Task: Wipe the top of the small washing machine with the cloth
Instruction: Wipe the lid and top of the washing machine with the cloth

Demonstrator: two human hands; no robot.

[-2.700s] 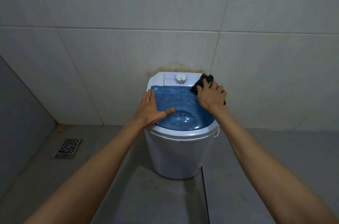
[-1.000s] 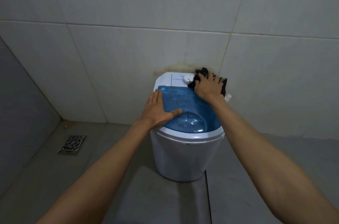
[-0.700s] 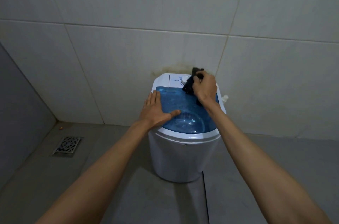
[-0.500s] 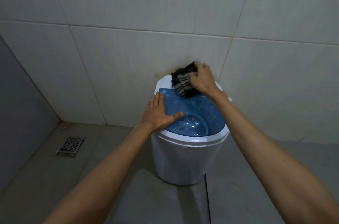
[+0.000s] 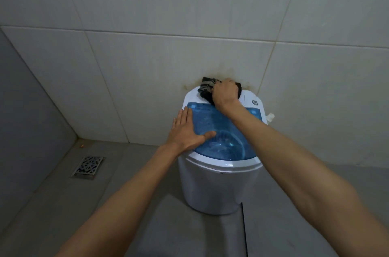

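Observation:
The small white washing machine (image 5: 212, 189) stands on the floor against the tiled wall, with a clear blue lid (image 5: 223, 128) on top. My right hand (image 5: 225, 92) presses a dark striped cloth (image 5: 207, 88) onto the white control panel at the back of the top, left of the dial (image 5: 255, 102). My left hand (image 5: 187, 130) lies flat, fingers together, on the left side of the blue lid and holds nothing.
A metal floor drain (image 5: 88, 166) is set in the grey floor to the left. The tiled wall (image 5: 147, 67) rises right behind the machine, with a brown stain above the cloth. A white hose end (image 5: 270, 117) sticks out at the machine's right.
My right hand has slid the cloth from the right back corner leftward across the control panel, uncovering the dial. The left hand stays flat on the lid.

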